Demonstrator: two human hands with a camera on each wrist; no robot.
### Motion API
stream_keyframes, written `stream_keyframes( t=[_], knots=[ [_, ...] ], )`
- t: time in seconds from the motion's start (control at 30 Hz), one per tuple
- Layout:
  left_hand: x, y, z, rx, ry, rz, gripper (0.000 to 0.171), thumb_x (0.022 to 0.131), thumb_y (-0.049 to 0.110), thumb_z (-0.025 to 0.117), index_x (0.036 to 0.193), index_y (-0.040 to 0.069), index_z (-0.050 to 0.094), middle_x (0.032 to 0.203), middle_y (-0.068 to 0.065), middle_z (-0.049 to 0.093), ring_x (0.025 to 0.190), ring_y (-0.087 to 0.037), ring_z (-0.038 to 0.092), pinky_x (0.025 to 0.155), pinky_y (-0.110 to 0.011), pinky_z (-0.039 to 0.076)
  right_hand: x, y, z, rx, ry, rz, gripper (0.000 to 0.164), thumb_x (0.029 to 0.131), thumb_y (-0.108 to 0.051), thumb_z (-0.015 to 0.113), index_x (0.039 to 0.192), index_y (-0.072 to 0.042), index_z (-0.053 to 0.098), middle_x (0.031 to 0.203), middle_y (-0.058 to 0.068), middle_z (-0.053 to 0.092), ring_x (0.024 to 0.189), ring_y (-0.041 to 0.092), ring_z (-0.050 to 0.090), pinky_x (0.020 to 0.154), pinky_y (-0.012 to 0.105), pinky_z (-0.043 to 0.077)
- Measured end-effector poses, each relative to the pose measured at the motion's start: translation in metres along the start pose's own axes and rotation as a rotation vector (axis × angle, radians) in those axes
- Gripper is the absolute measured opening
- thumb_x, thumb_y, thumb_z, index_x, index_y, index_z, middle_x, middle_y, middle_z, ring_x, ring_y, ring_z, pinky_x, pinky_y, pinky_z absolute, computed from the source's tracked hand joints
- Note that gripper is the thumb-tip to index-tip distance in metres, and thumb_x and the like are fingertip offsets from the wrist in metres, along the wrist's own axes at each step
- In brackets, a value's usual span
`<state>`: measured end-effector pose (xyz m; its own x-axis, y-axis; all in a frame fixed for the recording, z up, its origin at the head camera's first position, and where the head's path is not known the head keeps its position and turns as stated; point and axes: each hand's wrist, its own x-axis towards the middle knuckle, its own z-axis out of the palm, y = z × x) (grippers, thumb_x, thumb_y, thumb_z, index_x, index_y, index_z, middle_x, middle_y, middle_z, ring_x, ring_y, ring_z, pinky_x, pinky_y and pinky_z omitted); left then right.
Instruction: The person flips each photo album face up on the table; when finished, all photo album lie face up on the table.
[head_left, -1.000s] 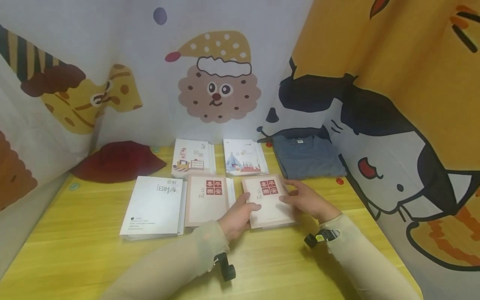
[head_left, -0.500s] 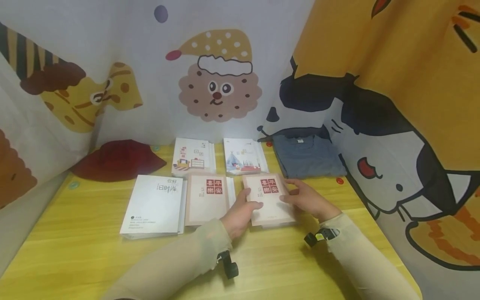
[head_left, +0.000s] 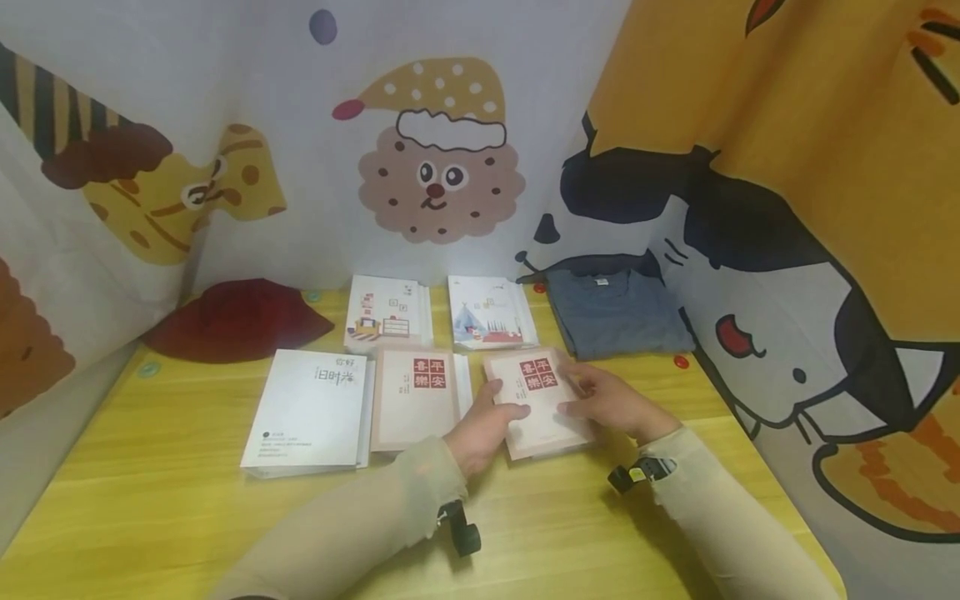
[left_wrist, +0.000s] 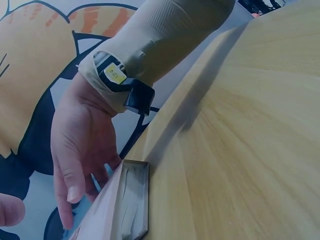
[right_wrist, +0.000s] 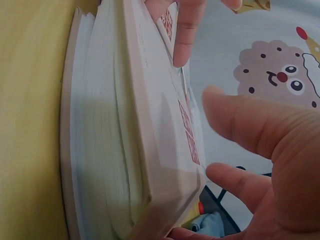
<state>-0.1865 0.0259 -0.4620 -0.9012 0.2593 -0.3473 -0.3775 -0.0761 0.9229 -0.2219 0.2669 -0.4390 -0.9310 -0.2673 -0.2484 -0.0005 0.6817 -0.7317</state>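
A pale pink book [head_left: 551,427] with red square characters lies at the right of the front row, slightly turned. My left hand [head_left: 483,429] holds its left side, thumb over the cover; the other fingers are mostly hidden. My right hand [head_left: 615,404] is at its right edge. In the right wrist view, the right thumb [right_wrist: 225,115] stands off the cover and the fingers touch the far corner. That view also shows the book's page block [right_wrist: 100,130]. In the left wrist view, the right hand's fingers [left_wrist: 72,175] hang loosely beside the book [left_wrist: 134,200].
A matching pink book [head_left: 412,417] and a white book [head_left: 303,417] lie to the left. Behind are two illustrated books [head_left: 386,312] [head_left: 491,312], a dark red hat [head_left: 236,321] and a folded grey-blue shirt [head_left: 618,312]. A printed curtain [head_left: 285,267] borders the yellow table [head_left: 142,500].
The held book has turned slightly and its near edge has shifted a little closer. The left hand has moved slightly right with it. The right hand has barely moved.
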Motion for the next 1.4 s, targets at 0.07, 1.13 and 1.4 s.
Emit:
stream_keyframes(
  t=[0.07,1.13,1.4],
  knots=[
    [0.000,0.000,0.001,0.003,0.005,-0.001,0.094,0.091,0.014,0.072,0.166,-0.001,0.018,0.172,-0.030,0.014,0.158,-0.048,0.020,0.129,-0.058,0.021,0.001,0.000,0.001,-0.013,0.003,-0.006,0.076,0.094,-0.024,0.080,0.159,-0.005,0.045,0.164,0.028,0.038,0.149,0.053,0.038,0.121,0.067,0.035],
    [-0.009,0.009,-0.016,0.240,-0.113,0.248,0.085,0.094,0.003,0.061,0.168,0.015,0.021,0.164,-0.023,0.040,0.144,-0.038,0.049,0.111,-0.047,0.053,0.000,-0.015,0.015,0.061,0.061,-0.069,0.056,0.095,-0.017,0.079,0.146,-0.003,0.062,0.137,0.023,0.062,0.105,0.031,0.066,0.078,0.034,0.060],
    [-0.024,0.029,-0.021,0.388,-0.107,0.365,0.076,0.104,0.027,0.062,0.169,0.024,0.022,0.165,-0.016,0.042,0.148,-0.036,0.046,0.122,-0.055,0.039,-0.011,-0.040,0.021,-0.044,0.073,-0.120,0.045,0.098,-0.018,0.074,0.143,-0.012,0.067,0.139,0.018,0.064,0.109,0.033,0.066,0.076,0.034,0.061]
  ],
)
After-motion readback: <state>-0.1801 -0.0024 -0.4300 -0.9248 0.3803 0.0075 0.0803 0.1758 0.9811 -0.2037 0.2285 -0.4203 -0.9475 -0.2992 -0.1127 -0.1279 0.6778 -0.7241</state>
